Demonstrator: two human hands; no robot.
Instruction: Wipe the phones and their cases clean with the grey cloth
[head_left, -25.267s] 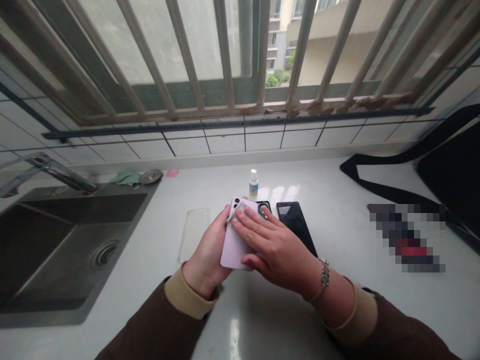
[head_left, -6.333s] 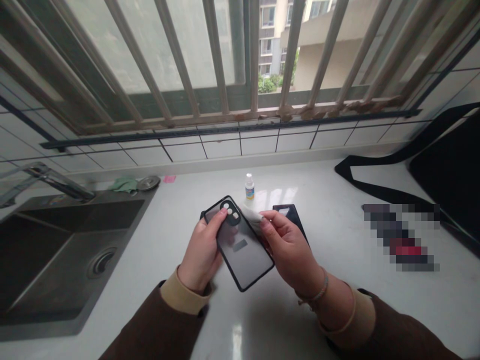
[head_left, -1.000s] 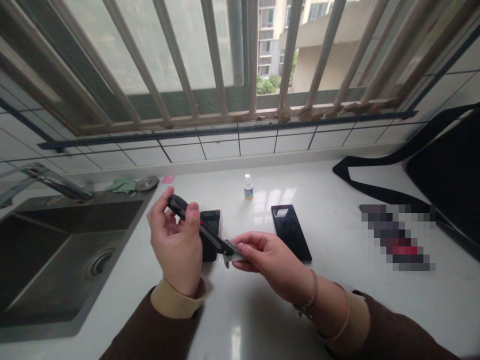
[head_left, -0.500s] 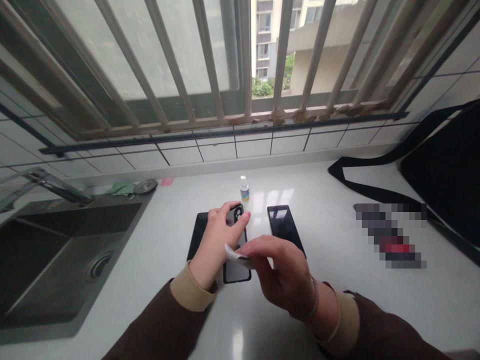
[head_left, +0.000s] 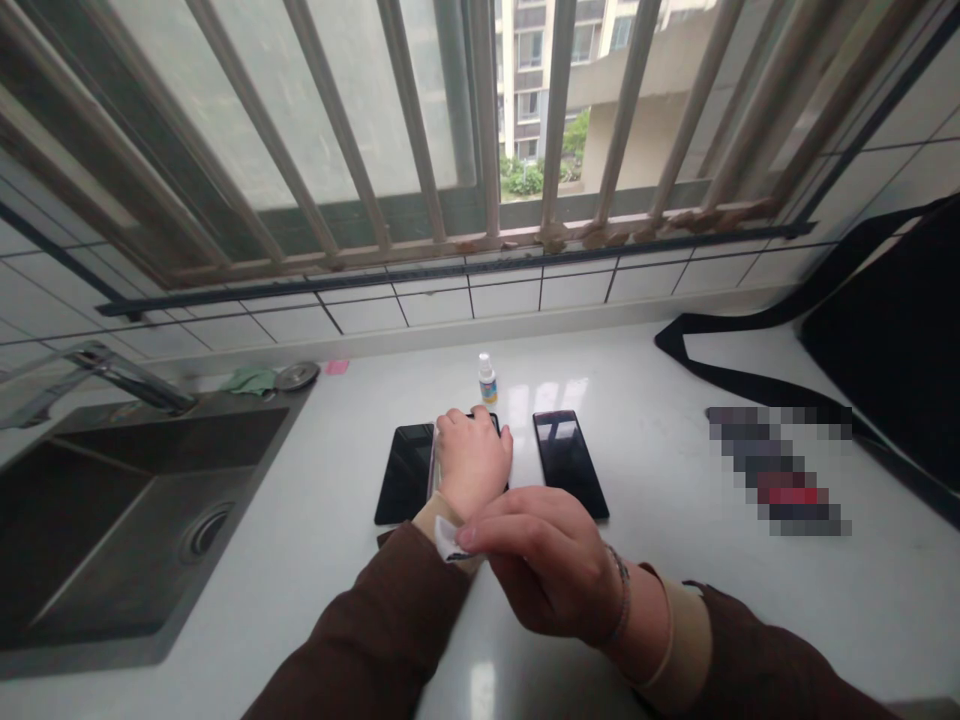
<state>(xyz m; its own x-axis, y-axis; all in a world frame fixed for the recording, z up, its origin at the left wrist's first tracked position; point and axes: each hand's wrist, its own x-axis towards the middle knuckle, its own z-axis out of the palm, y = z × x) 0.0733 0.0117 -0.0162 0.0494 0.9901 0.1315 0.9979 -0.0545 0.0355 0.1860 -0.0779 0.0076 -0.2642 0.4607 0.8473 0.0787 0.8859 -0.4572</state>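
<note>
Person's left hand (head_left: 471, 458) is lying palm-down w/ fingers spread flat over a dark phone case (head_left: 496, 425) on the white worktop (head_left: 675, 560); only a sliver of the case is showing past the knuckles, so it's pressing on it rather than gripping it. Right hand (head_left: 541, 565) is hovering just behind the left wrist, its grip pinched together on a small white wipe (head_left: 448, 541), thumb & forefinger closing on it, a corner sticking out to the left.

Just left of the left hand, touching or nearly so, a black phone (head_left: 406, 472) is lying face up. Just right of it, a second black phone (head_left: 568, 462) is lying flat, a narrow gap apart. Beyond the left hand's fingertips, a small spray bottle (head_left: 487, 379) is standing upright, near the back edge.

Well to the left of both hands, a steel sink (head_left: 112, 520) is sitting in the worktop w/ a tap (head_left: 112, 372) over it; a green cloth (head_left: 251, 380) & a round metal drain stopper (head_left: 297, 376) are resting at its far corner, a pink scrap (head_left: 337, 367) beside them. Well to the right, a black bag (head_left: 885, 340) w/ its strap is lying against the tiled wall.
</note>
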